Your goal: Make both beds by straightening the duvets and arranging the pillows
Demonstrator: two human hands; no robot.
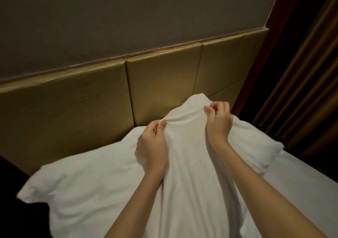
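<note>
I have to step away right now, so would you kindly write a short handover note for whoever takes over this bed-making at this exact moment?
Left hand: pinching a fold of the raised white pillow near its top.
Right hand: fingers curled at the pillow's top edge, seemingly pinching the fabric.
The pillow is lifted on end in front of the padded headboard. A second white pillow lies flat on the bed to the left, against the headboard. Bare white sheet shows on the right.
Done: cannot tell; no duvet is in view.
Left: set this pillow down by the headboard, straighten the duvet, then do the other bed.
</note>
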